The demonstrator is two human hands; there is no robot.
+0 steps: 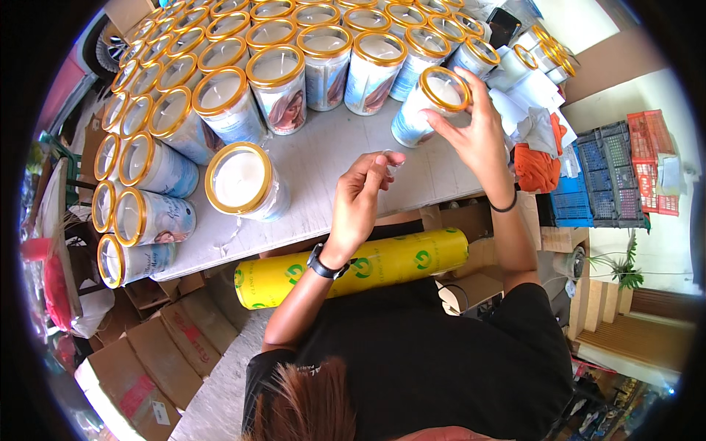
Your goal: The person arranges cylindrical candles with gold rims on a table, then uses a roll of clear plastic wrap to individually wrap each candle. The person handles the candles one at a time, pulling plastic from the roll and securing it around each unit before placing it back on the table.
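Observation:
My right hand (480, 129) has its thumb and fingers around the upper part of a glass jar candle (413, 117) with a gold-rimmed clear lid and a blue printed label. Whether that jar's base touches the table is hard to tell. Pinched in the fingers of my left hand (358, 190) is a small piece of crumpled clear plastic film (392, 160). Left of this hand, another gold-rimmed jar candle (240, 179) stands apart on the table (309, 176), with loose clear film around its side. Below my left forearm lies a yellow cling wrap roll (397, 260), along the table's front edge.
Rows of similar candles (325, 66) cover the table's far and left sides. To the right are orange cloth (536, 165), white papers (524, 96), a black phone-like object (503, 26) and stacked plastic crates (606, 171). Cardboard boxes (160, 353) stand on the floor at lower left.

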